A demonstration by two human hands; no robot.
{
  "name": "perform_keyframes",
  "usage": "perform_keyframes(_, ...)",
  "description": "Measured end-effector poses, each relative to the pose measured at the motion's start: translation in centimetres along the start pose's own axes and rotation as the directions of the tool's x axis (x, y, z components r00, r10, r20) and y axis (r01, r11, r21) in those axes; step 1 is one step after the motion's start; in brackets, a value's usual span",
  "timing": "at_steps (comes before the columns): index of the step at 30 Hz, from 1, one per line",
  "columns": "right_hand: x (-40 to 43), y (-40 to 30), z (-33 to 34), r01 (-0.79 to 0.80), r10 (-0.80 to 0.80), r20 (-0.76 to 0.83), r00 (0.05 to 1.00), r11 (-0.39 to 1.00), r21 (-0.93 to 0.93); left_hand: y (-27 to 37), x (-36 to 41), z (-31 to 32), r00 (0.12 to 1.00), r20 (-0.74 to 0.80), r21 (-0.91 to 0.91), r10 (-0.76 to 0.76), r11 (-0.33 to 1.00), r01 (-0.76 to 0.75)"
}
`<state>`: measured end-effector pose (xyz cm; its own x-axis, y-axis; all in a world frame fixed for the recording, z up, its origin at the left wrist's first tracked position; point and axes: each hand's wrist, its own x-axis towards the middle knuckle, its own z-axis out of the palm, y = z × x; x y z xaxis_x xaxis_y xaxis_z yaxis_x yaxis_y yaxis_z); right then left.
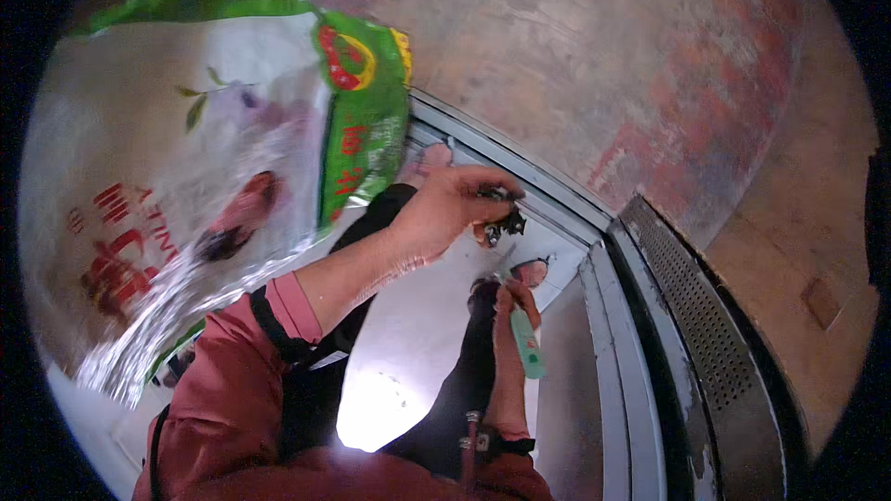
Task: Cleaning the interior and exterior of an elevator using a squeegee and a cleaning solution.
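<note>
My left hand (pixel 445 212) reaches forward over my lap, its fingers curled around a small dark object with a jagged outline (pixel 506 226). Blur hides what this object is. Lower and to the right, my right hand (pixel 516 298) grips a tool with a pale green handle (pixel 527 342). The handle points back towards me along my forearm and bears printing. Around the tool's far end the view is too blurred to tell its kind. A gap separates the two hands, the left one being farther from my body.
A large printed plastic bag (pixel 230 118) with a green border spreads out on the left. Ahead runs a grey metal track (pixel 515 153), with worn, stained floor (pixel 543 49) beyond. A frame with a perforated metal strip (pixel 689 306) stands on the right. Pale floor (pixel 418 334) shows between my legs.
</note>
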<state>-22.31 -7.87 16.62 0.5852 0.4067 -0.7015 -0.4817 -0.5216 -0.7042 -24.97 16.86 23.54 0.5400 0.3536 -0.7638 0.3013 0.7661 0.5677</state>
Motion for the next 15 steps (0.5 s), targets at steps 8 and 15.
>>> perform_keyframes(8,-5.3,-8.7,-3.2,0.415,-0.384,0.187,0.904,0.894,-0.168,9.4,-16.6,-1.5,0.956,-0.127,-0.085,0.263,0.958,-0.274)
perform_keyframes(15,-10.1,-14.2,-6.0,0.435,-0.363,0.257,0.896,0.835,-0.336,19.2,-33.7,-3.2,0.853,-0.219,-0.099,0.473,0.859,-0.502)
